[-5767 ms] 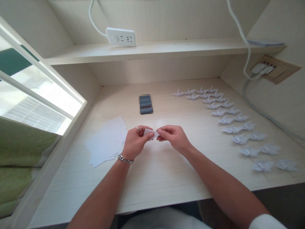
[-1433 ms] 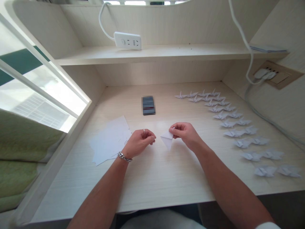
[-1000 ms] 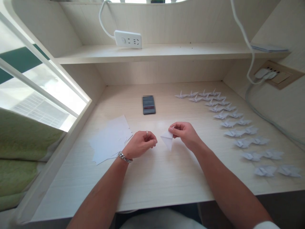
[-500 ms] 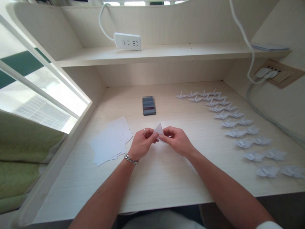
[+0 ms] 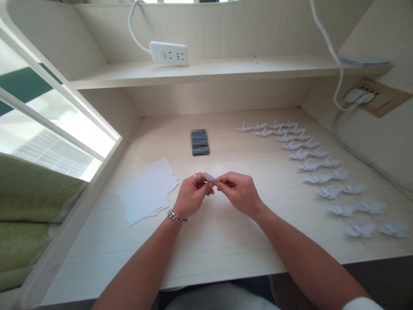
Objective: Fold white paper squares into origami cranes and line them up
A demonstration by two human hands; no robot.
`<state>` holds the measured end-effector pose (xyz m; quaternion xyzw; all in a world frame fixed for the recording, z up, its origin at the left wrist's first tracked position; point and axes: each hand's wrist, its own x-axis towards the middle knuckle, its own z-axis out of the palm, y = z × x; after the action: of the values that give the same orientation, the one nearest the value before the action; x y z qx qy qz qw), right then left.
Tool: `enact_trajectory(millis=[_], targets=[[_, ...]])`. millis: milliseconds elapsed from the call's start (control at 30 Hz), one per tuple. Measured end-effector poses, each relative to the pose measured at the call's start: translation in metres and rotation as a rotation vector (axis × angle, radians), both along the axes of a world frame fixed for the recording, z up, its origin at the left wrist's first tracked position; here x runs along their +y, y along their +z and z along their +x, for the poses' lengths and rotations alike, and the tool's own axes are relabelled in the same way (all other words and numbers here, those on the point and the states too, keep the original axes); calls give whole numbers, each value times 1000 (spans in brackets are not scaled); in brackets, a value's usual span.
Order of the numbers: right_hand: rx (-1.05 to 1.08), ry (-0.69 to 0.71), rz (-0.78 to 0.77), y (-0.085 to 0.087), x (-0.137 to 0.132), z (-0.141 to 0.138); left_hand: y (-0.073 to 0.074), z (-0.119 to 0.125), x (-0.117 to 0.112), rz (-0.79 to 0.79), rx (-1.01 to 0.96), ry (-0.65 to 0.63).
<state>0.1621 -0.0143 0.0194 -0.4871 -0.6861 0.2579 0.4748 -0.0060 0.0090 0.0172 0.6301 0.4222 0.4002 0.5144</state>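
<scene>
Between my two hands is a small folded piece of white paper [image 5: 210, 177], its pointed tip showing above my thumbs. My left hand [image 5: 192, 194], with a ring and a chain bracelet, pinches it from the left. From the other side, the thumb and fingers of my right hand [image 5: 241, 193] are closed on it. Most of the folded paper is hidden by my fingers. Left of my hands lies a fanned pile of white paper sheets [image 5: 146, 189]. Folded paper cranes [image 5: 318, 178] stand in rows along the right side of the desk.
Behind my hands lies a small dark blurred-out object [image 5: 200, 142] on the desk [image 5: 226, 245]. A white power strip [image 5: 169, 53] rests on the shelf [image 5: 219, 71]. Cables hang by the wall socket [image 5: 376, 97] at right. A window and green curtain [image 5: 32, 224] border the left.
The folded paper has tipped from an upright triangle to a flatter, narrower one pointing left. Both hands remain closed on it in nearly the same place. The view has shifted slightly.
</scene>
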Motion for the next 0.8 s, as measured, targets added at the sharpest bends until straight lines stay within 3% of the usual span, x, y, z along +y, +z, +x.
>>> enact_trajectory(millis=[200, 367, 567, 700, 800], targets=[[90, 52, 89, 2, -1, -1, -3, 1, 0, 29, -165, -5], [38, 4, 246, 0, -1, -2, -1, 1, -2, 113, -189, 87], [18, -1, 306, -1, -1, -3, 0, 0, -4, 151, -193, 110], [46, 14, 257, 0, -2, -3, -1, -1, -2, 122, -193, 91], [118, 62, 60, 2, -2, -2, -1, -3, 0, 57, -199, 57]])
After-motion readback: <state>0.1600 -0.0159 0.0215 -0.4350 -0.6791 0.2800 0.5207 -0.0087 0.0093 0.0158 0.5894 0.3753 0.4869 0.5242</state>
